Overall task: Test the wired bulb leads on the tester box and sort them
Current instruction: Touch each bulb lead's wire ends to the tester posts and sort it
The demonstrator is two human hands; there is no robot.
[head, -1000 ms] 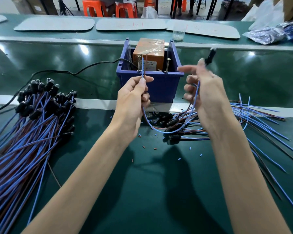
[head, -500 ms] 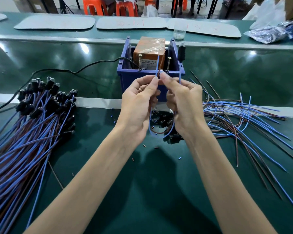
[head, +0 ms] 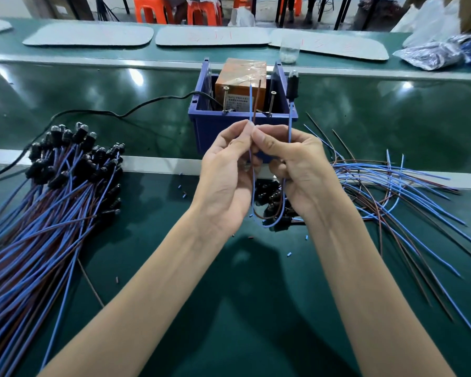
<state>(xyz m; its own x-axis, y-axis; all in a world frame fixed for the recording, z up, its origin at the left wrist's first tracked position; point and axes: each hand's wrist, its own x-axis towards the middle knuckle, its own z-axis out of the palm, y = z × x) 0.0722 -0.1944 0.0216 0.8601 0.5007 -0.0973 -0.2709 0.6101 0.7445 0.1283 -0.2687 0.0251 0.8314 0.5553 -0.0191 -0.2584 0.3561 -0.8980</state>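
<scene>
The tester box point(head: 241, 80), orange and wrapped in tape, sits inside a blue bin point(head: 215, 129) with two upright screws at its front. My left hand point(head: 226, 175) pinches the blue wire end point(head: 251, 104) of one bulb lead. My right hand point(head: 297, 164) pinches the brown wire end point(head: 257, 102) beside it. Both ends point up between the screws, in front of the box. The lead's black bulb holder point(head: 292, 84) stands up from my right hand, and its wires loop below both hands.
A large bundle of bulb leads point(head: 46, 191) lies at left. A loose pile of leads point(head: 392, 191) spreads at right, its black holders under my hands. A black power cord point(head: 106, 112) runs from the bin to the left. Wire scraps dot the green mat.
My right hand came in from the right to meet my left hand. The bulb holder moved left to the bin's right wall. Both wire ends now stand up in front of the tester box.
</scene>
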